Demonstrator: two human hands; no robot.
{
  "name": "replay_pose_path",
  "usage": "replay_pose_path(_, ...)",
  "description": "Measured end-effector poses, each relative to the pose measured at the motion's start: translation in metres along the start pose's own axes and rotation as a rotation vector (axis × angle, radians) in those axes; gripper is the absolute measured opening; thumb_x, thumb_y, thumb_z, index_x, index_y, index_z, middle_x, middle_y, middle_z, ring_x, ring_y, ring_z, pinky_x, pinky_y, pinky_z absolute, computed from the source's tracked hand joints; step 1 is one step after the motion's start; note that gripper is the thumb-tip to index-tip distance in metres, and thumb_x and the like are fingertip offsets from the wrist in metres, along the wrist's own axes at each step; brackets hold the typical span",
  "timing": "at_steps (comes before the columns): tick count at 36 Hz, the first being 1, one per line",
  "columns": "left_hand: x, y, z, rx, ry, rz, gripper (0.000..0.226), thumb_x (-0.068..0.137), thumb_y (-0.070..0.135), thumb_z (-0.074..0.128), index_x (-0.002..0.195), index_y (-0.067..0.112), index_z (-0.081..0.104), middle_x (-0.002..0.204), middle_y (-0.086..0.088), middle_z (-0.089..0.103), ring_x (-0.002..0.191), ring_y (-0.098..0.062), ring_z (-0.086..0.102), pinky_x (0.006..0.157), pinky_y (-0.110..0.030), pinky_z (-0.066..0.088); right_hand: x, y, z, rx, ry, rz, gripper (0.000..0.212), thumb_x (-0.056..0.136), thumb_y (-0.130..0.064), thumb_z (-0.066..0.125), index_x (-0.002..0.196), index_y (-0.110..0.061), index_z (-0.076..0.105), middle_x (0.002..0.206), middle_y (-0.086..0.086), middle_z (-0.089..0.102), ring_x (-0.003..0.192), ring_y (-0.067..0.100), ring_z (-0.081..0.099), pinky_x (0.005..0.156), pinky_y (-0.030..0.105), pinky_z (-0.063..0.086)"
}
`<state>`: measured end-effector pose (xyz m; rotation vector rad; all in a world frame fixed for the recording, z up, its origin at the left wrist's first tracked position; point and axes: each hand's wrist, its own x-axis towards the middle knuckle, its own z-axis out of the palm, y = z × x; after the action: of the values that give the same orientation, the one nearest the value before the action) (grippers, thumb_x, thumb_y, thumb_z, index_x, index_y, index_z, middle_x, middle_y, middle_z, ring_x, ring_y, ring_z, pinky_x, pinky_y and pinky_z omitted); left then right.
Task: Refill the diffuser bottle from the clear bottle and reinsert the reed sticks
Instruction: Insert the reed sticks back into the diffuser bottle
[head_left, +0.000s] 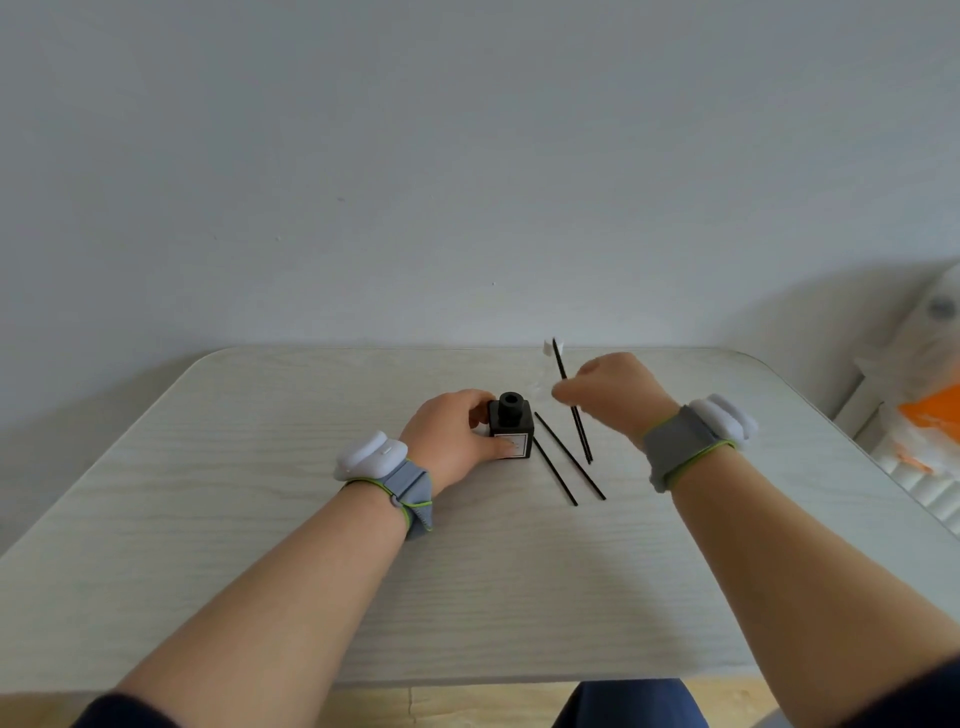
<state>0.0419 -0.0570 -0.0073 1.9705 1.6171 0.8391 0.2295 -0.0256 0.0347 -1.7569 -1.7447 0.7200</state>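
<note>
**Two sticks waiting, one going in**

Two reed sticks (569, 457) are lying flat on the tabletop (260, 519), just beside the diffuser bottle (511, 427). My left hand (449, 441) is wrapping its grip around the black bottle, holding it upright so it does not tip. My right hand (605, 392) is pinching one more reed stick (571, 402) in a closed grip, tilted, with its low end near the tabletop. I am not seeing the clear bottle anywhere. To do this well, I think I should be lifting the stick, lining its tip over the small round hole on top, then sliding it down slowly.
</note>
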Motion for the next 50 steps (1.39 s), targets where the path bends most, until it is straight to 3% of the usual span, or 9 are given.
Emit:
replay_pose_path(3,0.001,-0.001,0.0,-0.007,0.0,-0.006,0.039,0.072,0.03,0.078,0.109,0.022,0.066,0.101,0.002,0.067,0.095,-0.017,0.059,0.081,-0.029,0.045,-0.006,-0.016,-0.004,0.246,0.081,-0.066,0.01,0.072,-0.019,0.063,0.07,-0.011,0.058,0.068,0.008,0.044,0.065,0.018,0.04,0.059,0.031,0.035)
replay_pose_path(6,0.002,-0.001,0.001,-0.014,-0.014,-0.015,0.04,0.072,0.031,0.078,0.109,0.021,0.066,0.103,0.0,0.068,0.097,-0.018,0.06,0.086,-0.034,0.047,-0.011,-0.034,-0.004,0.395,0.147,-0.129,0.01,0.073,-0.015,0.063,0.069,-0.008,0.057,0.065,0.008,0.047,0.06,0.018,0.04,0.053,0.025,0.035)
replay_pose_path(12,0.003,-0.001,0.0,0.012,-0.028,-0.007,0.036,0.072,0.03,0.077,0.104,0.017,0.066,0.101,-0.004,0.069,0.096,-0.021,0.061,0.086,-0.038,0.048,-0.01,-0.057,0.006,0.47,0.221,-0.221,0.031,0.07,-0.011,0.06,0.055,-0.017,0.033,0.053,-0.002,0.03,0.053,0.014,0.026,0.05,0.025,0.023)
replay_pose_path(21,0.005,-0.003,0.0,0.045,-0.018,-0.017,0.039,0.071,0.036,0.076,0.105,0.02,0.065,0.102,0.0,0.068,0.097,-0.018,0.061,0.087,-0.036,0.048,-0.006,-0.059,0.025,0.329,0.266,-0.276,0.018,0.071,-0.013,0.061,0.06,-0.013,0.046,0.049,-0.005,0.037,0.049,0.012,0.032,0.051,0.024,0.03)
replay_pose_path(29,0.003,-0.001,0.0,0.022,-0.01,-0.017,0.043,0.071,0.035,0.077,0.11,0.019,0.065,0.104,0.001,0.068,0.099,-0.017,0.06,0.087,-0.033,0.047,-0.006,-0.051,0.033,0.243,0.235,-0.324,0.015,0.071,-0.013,0.061,0.062,-0.012,0.049,0.055,-0.003,0.041,0.053,0.012,0.035,0.053,0.025,0.033)
replay_pose_path(33,0.004,-0.002,0.001,0.019,-0.01,-0.028,0.046,0.071,0.035,0.078,0.112,0.023,0.063,0.106,0.004,0.067,0.1,-0.015,0.06,0.087,-0.03,0.047,-0.009,-0.046,0.033,0.211,0.196,-0.302,0.023,0.071,-0.012,0.061,0.057,-0.019,0.045,0.054,-0.007,0.041,0.052,0.011,0.036,0.053,0.024,0.033)
replay_pose_path(40,0.003,-0.001,0.001,0.02,0.001,-0.023,0.046,0.07,0.035,0.079,0.111,0.021,0.064,0.105,0.001,0.067,0.099,-0.016,0.06,0.086,-0.032,0.047,-0.014,-0.038,0.028,0.14,0.133,-0.29,0.007,0.078,-0.016,0.058,0.073,-0.013,0.062,0.057,-0.008,0.05,0.054,0.008,0.043,0.053,0.021,0.036)
replay_pose_path(45,0.003,-0.001,0.001,0.027,-0.004,-0.021,0.045,0.07,0.034,0.079,0.111,0.02,0.065,0.105,0.0,0.067,0.099,-0.017,0.06,0.086,-0.032,0.047,-0.012,-0.032,0.016,0.15,0.196,-0.275,0.017,0.082,-0.011,0.05,0.079,-0.005,0.066,0.072,0.013,0.065,0.062,0.016,0.049,0.057,0.026,0.039)
replay_pose_path(50,0.003,-0.001,0.0,0.018,-0.01,-0.017,0.045,0.07,0.033,0.079,0.111,0.019,0.065,0.105,0.0,0.067,0.1,-0.018,0.059,0.086,-0.032,0.046,-0.009,-0.02,0.001,-0.035,0.103,-0.211,0.012,0.081,-0.02,0.06,0.071,-0.013,0.061,0.07,-0.001,0.061,0.064,0.014,0.051,0.056,0.024,0.041)
